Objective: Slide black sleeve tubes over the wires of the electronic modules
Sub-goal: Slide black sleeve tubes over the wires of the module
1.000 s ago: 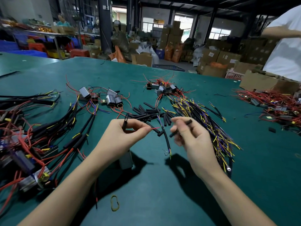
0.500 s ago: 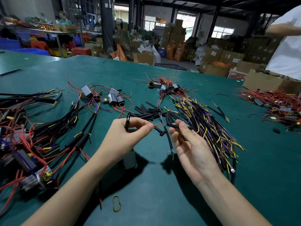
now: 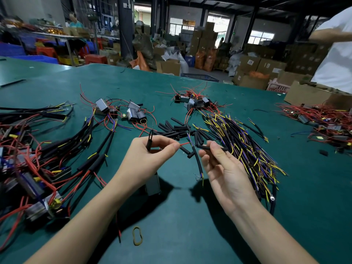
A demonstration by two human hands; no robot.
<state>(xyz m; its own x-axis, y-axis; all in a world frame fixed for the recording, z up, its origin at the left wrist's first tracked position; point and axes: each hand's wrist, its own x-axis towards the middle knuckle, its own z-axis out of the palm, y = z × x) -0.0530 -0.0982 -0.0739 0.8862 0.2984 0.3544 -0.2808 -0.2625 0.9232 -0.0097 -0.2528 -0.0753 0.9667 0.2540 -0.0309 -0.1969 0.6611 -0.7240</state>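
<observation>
We read one mark only: "15" on a white label on a cardboard box in the background (blurred, so uncertain).

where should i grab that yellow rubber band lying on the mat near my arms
Pinch the rubber band from above across one long side. It lies flat on the green mat as a narrow oval loop, clear of the wires, so nothing blocks a top-down approach.
</observation>
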